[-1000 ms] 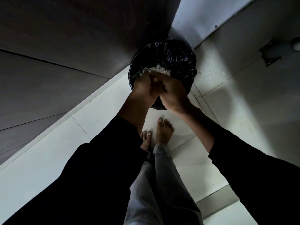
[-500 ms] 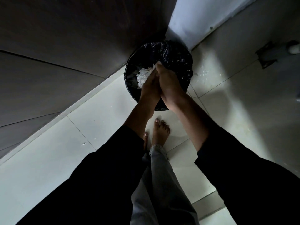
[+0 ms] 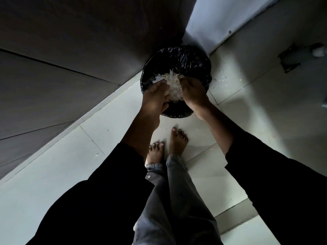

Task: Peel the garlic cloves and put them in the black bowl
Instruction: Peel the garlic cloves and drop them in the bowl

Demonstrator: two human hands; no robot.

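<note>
In the head view, the person is standing barefoot on a pale tiled floor (image 3: 58,167) and looking straight down, with both arms in black sleeves reaching forward over a round bin lined with a crinkled black plastic bag (image 3: 191,59). The bin is sitting on the floor in the corner where a dark grey panelled wall (image 3: 62,50) is meeting a lighter wall.

The left hand (image 3: 154,99) and the right hand (image 3: 193,93) are cupping a loose heap of thin white papery garlic skins (image 3: 174,87) between them, above the bin's mouth. The fingers of each hand are curling round the heap's sides; the fingertips are hidden under the skins, so how tight the grip is cannot be told. The heap is running lengthwise away from the person, toward the corner.

The near rim of the bin is hidden behind the wrists. A few pale flakes (image 3: 221,79) are lying on the floor just right of the bin. A dim fitting (image 3: 299,55) near the frame's right edge is too dark to identify.
</note>
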